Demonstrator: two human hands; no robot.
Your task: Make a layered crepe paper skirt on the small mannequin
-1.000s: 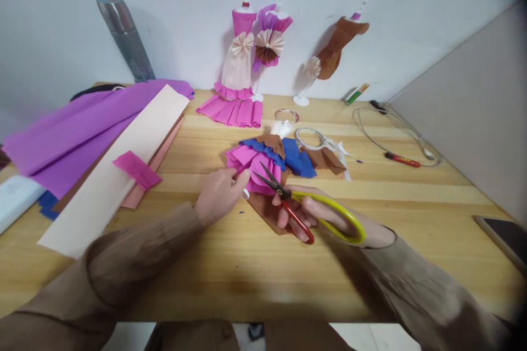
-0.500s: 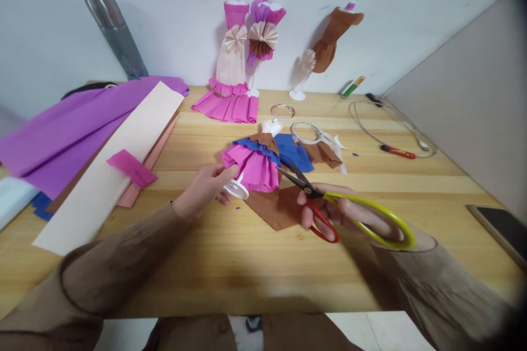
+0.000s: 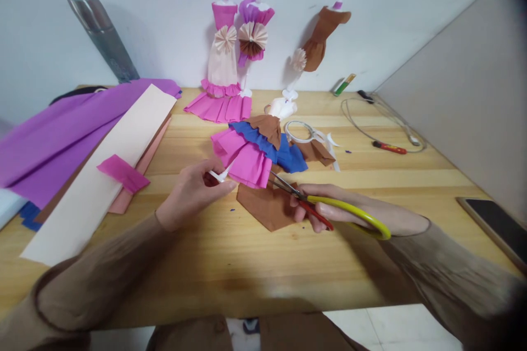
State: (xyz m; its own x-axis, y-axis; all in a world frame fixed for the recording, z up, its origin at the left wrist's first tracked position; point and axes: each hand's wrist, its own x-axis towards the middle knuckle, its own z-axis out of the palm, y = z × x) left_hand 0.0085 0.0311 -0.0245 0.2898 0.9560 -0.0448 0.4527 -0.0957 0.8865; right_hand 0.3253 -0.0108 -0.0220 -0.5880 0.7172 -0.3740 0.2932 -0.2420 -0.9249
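Note:
My left hand (image 3: pixel 190 193) is closed on the white base of a small mannequin (image 3: pixel 256 146) that wears a paper dress with pink, blue and brown layers, tilting it up off the wooden table (image 3: pixel 255 263). In my right hand (image 3: pixel 349 214) are scissors (image 3: pixel 329 210) with one yellow and one red handle. Their blades point left at the hem of the pink skirt. A brown paper piece (image 3: pixel 267 205) lies flat under the blades.
Three dressed mannequins (image 3: pixel 224 60) (image 3: pixel 252 38) (image 3: pixel 317 44) stand by the wall. Purple (image 3: pixel 61 131), cream (image 3: pixel 111 164) and pink (image 3: pixel 122 173) paper sheets lie left. A tape ring (image 3: pixel 302 131), a cable (image 3: pixel 370 120), a red tool (image 3: pixel 389 147), a phone (image 3: pixel 494 225) and a steel flask (image 3: pixel 102 35) sit around.
My left hand has lifted the mannequin by its base, tilting the dress up. My right hand swung away right, then brought the scissor blades back under the pink skirt.

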